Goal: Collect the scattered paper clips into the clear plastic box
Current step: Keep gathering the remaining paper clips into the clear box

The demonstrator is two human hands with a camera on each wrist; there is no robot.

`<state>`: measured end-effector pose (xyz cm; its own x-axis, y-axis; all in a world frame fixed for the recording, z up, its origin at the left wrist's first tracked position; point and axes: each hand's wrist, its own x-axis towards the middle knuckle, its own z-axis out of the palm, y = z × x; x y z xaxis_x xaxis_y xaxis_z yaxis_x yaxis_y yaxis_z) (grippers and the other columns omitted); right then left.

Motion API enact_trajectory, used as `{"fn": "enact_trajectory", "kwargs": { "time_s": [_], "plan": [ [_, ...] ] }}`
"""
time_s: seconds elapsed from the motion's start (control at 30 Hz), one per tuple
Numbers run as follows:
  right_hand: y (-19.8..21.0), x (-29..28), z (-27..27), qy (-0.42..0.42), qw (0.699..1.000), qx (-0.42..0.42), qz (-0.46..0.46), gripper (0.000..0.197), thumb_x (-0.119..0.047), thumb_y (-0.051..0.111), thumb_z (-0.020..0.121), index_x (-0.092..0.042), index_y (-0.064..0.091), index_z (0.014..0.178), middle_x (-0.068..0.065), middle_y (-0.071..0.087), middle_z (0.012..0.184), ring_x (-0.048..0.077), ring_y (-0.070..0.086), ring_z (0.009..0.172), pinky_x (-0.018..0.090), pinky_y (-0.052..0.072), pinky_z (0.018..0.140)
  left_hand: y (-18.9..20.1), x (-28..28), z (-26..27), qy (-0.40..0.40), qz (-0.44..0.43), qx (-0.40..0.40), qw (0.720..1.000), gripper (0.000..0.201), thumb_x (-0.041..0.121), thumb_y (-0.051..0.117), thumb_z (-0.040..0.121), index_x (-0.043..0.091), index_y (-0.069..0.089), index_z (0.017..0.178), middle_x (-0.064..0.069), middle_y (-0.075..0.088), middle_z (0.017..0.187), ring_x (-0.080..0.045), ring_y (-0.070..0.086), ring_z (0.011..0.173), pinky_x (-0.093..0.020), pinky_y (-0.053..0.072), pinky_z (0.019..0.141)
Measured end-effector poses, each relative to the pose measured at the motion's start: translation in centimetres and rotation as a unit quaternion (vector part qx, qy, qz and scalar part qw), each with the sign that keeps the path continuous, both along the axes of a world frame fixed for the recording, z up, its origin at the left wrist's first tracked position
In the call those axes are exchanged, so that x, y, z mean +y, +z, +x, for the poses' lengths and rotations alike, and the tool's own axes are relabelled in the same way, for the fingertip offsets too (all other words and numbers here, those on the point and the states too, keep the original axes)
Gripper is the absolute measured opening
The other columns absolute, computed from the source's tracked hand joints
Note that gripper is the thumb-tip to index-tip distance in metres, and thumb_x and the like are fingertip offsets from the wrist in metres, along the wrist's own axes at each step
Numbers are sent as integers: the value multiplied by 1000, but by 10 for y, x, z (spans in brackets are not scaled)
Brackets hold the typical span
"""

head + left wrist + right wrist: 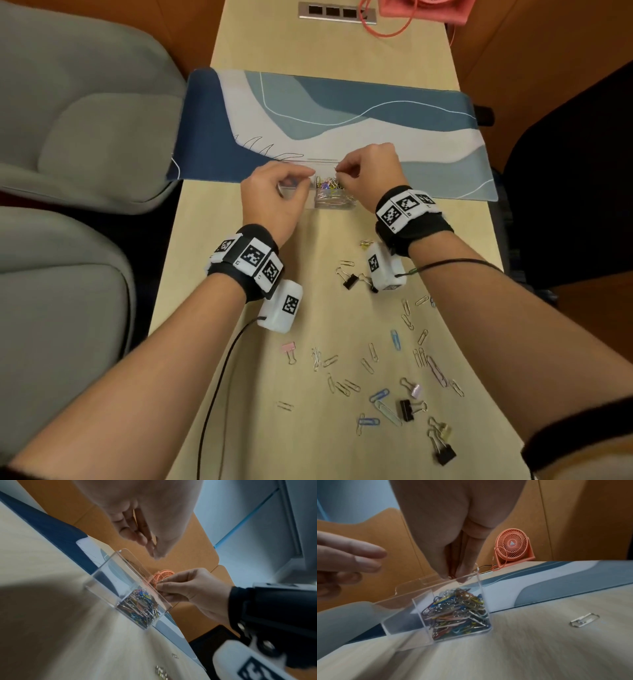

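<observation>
— Which step are you working through?
— Your right hand (453, 555) is pinching a paper clip (452, 576) over the clear plastic box (453, 609); your left hand (274, 195) is hovering beside it, fingers loosely curled, holding nothing.
— Next?
— Releasing it inside; more paper clips (394, 356) are lying on the desk (239, 359), nearer you than the box.

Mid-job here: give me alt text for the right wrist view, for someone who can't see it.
The right hand pinches paper clips just above the open clear box, whose right compartment holds a pile of coloured clips. The left hand hovers at left with fingers extended. One silver clip lies on the table; an orange fan stands behind.
</observation>
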<state>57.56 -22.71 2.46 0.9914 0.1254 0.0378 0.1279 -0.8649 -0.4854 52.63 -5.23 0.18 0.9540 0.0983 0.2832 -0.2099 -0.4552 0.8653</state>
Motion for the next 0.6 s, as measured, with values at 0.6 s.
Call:
{"fn": "enact_trajectory", "kwargs": {
  "time_s": [0.6],
  "plan": [
    [-10,-23,-189,-13,981,177,-77,44,8,46,85,-19,72,108,6,66,114,23,62,104,33,49,97,-29,-14,-195,-334,338,157,866,30,13,53,93,12,65,120,-8,58,126,-27,53,117,-36,46,98]
  ]
}}
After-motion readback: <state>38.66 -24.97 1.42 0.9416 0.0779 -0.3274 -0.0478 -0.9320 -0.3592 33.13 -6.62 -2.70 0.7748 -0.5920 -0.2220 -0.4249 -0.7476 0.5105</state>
